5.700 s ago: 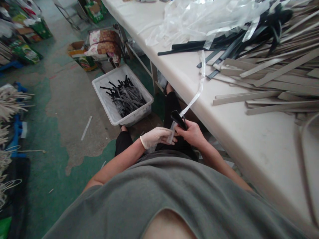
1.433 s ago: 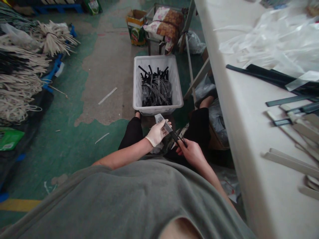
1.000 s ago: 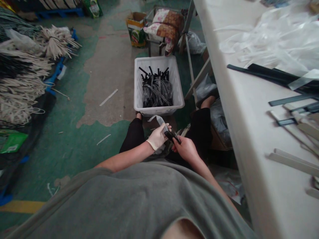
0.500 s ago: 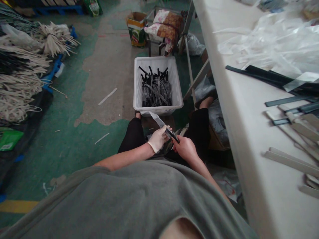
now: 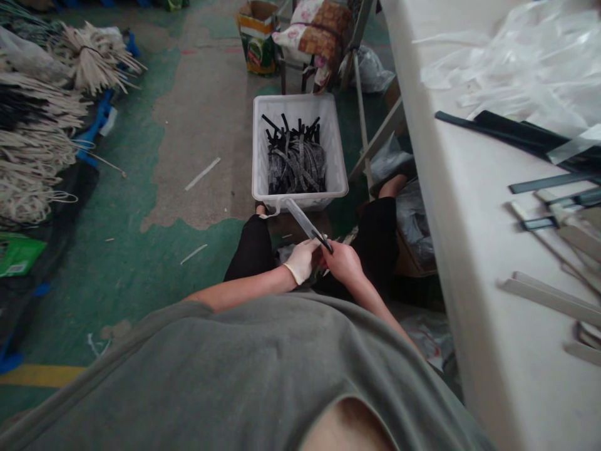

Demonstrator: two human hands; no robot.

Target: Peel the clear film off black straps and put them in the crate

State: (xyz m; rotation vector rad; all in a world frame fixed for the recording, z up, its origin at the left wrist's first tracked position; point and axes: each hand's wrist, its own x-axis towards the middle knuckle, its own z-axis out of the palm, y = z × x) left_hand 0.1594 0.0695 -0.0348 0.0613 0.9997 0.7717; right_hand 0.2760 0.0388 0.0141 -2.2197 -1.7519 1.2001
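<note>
My left hand, in a pale glove, is closed at the near end of a clear plastic sleeve that points away toward the white bin. Bare and closed, my right hand grips a black strip, whose far end lies at the sleeve's near end. The two hands touch or nearly touch above my lap, and their fingertips are partly hidden. Just beyond them stands the white bin, holding many black strips, some in clear wrapping.
On my right runs a long white table with clear sleeves, black strips and beige strips. Bundles of pale cord lie at the left. A carton and a cushioned stool stand behind the bin.
The view has shifted slightly. My left hand's fingers have drawn closer together, and less of the black strip shows between my hands. A thin loose piece now hangs at the sleeve's far end.
</note>
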